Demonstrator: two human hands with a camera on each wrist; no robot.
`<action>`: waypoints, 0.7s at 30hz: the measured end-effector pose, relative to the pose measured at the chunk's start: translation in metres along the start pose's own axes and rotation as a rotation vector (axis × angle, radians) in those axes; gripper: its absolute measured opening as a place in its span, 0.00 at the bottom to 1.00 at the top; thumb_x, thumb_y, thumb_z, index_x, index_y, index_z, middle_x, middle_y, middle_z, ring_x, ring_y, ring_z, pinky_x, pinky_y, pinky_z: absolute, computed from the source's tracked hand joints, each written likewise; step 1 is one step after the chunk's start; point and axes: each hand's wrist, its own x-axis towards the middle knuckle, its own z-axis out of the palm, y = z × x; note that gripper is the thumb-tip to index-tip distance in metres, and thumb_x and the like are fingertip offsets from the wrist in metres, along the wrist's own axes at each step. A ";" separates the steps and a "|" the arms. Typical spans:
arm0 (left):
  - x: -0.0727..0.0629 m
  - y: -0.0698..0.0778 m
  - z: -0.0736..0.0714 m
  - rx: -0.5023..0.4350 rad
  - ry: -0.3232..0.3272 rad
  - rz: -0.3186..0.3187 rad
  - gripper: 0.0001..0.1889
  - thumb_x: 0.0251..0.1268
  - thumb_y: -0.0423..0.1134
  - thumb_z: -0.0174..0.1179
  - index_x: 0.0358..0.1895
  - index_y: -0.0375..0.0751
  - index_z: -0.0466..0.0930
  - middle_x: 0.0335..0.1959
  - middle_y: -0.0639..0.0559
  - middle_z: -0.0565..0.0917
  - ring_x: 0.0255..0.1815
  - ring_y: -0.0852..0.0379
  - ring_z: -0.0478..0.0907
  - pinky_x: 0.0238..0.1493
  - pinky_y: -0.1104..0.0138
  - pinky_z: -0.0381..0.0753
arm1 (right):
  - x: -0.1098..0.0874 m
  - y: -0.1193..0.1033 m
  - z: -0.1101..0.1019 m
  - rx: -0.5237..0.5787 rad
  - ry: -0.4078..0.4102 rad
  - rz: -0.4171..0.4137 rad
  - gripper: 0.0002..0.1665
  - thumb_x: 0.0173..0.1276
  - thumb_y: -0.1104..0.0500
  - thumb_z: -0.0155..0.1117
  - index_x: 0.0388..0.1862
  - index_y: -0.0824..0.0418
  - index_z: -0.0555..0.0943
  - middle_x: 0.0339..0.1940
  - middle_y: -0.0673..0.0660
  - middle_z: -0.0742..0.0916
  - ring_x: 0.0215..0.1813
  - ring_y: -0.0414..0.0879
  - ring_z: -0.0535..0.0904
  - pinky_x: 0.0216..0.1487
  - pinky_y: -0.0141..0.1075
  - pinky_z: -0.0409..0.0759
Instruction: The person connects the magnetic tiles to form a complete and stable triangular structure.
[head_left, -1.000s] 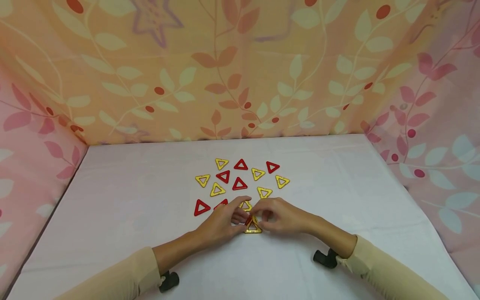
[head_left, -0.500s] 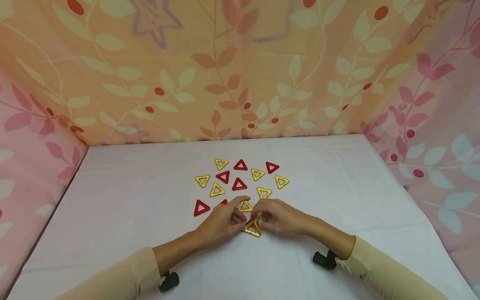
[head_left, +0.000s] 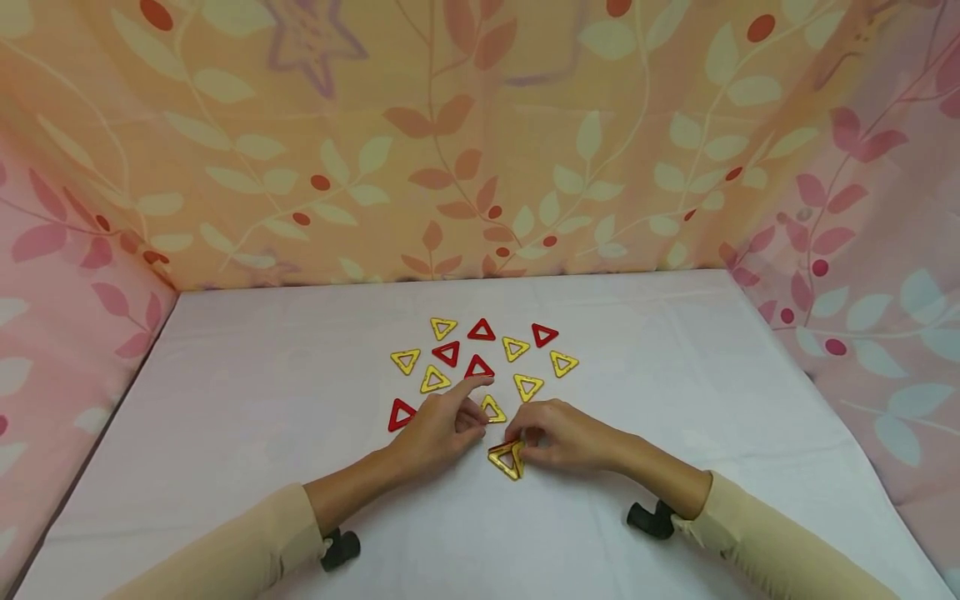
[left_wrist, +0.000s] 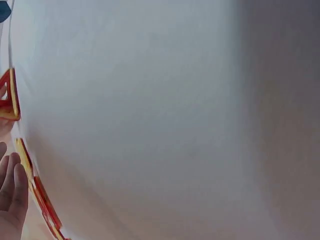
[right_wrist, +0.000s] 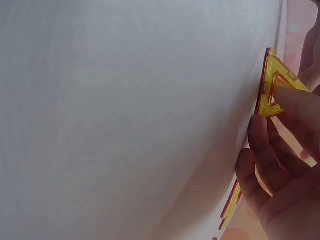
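My right hand pinches a small three-sided structure of yellow and red triangular magnetic tiles, close to the near side of the tile group. In the right wrist view, thumb and fingers hold the structure's yellow side, which stands tilted up from the cloth. My left hand is apart from the structure, its index finger extended and the others loosely bent, holding nothing visible. Its fingers lie beside a flat yellow tile and just below a red tile. The left wrist view catches only some left fingers.
Several loose yellow and red triangles lie flat on the white cloth beyond the hands, among them a red tile left of my left hand and a yellow tile above my right. A patterned curtain hangs behind the table.
My left hand has let go of the structure and moved slightly up and left, now covering a red tile. The structure has turned in my right hand, its corner pointing toward me.
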 end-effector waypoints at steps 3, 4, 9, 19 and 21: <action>0.003 -0.003 -0.003 0.002 0.017 0.004 0.35 0.60 0.28 0.68 0.71 0.45 0.66 0.42 0.52 0.87 0.37 0.63 0.82 0.41 0.71 0.83 | -0.001 0.001 -0.001 -0.010 0.000 0.010 0.10 0.65 0.62 0.69 0.45 0.52 0.86 0.40 0.39 0.84 0.39 0.37 0.79 0.44 0.31 0.79; 0.004 -0.003 -0.004 0.007 0.023 0.007 0.35 0.61 0.28 0.68 0.71 0.45 0.66 0.44 0.51 0.87 0.38 0.62 0.82 0.41 0.70 0.83 | -0.002 0.001 -0.001 -0.011 0.001 0.016 0.10 0.65 0.62 0.69 0.45 0.52 0.86 0.39 0.39 0.84 0.39 0.37 0.79 0.44 0.31 0.79; 0.009 -0.007 -0.007 0.029 0.048 0.011 0.33 0.62 0.28 0.66 0.70 0.44 0.67 0.50 0.49 0.87 0.43 0.56 0.83 0.44 0.64 0.83 | -0.005 0.003 -0.002 -0.003 0.005 0.047 0.09 0.65 0.60 0.70 0.44 0.52 0.85 0.38 0.39 0.84 0.38 0.38 0.79 0.44 0.31 0.80; 0.019 -0.006 -0.007 0.069 0.002 -0.022 0.34 0.62 0.27 0.66 0.72 0.46 0.66 0.56 0.49 0.85 0.59 0.57 0.80 0.61 0.60 0.77 | -0.010 0.007 -0.004 -0.012 0.033 0.073 0.09 0.63 0.59 0.73 0.42 0.53 0.85 0.36 0.39 0.84 0.36 0.39 0.79 0.41 0.31 0.80; 0.021 -0.005 -0.007 0.080 -0.005 -0.041 0.36 0.62 0.28 0.67 0.72 0.46 0.66 0.57 0.49 0.84 0.60 0.57 0.79 0.62 0.60 0.76 | -0.010 0.007 -0.005 -0.012 0.035 0.081 0.10 0.62 0.59 0.73 0.43 0.53 0.85 0.36 0.39 0.84 0.36 0.39 0.79 0.40 0.30 0.80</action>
